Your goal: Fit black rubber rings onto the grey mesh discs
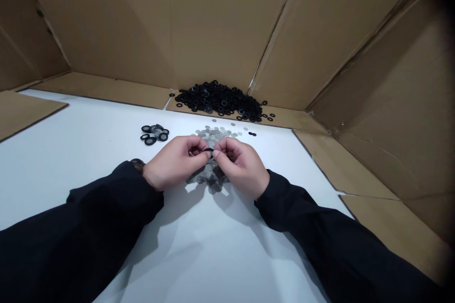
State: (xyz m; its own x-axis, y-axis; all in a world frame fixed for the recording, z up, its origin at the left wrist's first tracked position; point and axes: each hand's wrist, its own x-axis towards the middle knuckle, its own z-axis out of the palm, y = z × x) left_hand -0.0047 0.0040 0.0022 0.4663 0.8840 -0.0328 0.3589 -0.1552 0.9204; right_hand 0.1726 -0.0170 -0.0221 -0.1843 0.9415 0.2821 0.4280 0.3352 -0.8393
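Both hands meet over a heap of small grey mesh-like discs [213, 180] on the white table. Between thumb and fingers, my left hand [181, 160] pinches a black rubber ring [209, 150] from its left side. My right hand [241, 163] grips the same ring from the right. Fingers cover much of it, so I cannot tell whether a disc sits inside. To the left lies a small group of black rings with grey discs in them [151, 141].
A big pile of black rings [220, 99] rests on a cardboard strip against the back cardboard wall [213, 23]. Two loose black rings [252, 134] lie right of the discs. A cardboard wall [391, 94] rises at the right, with cardboard flaps [28, 109] at the left.
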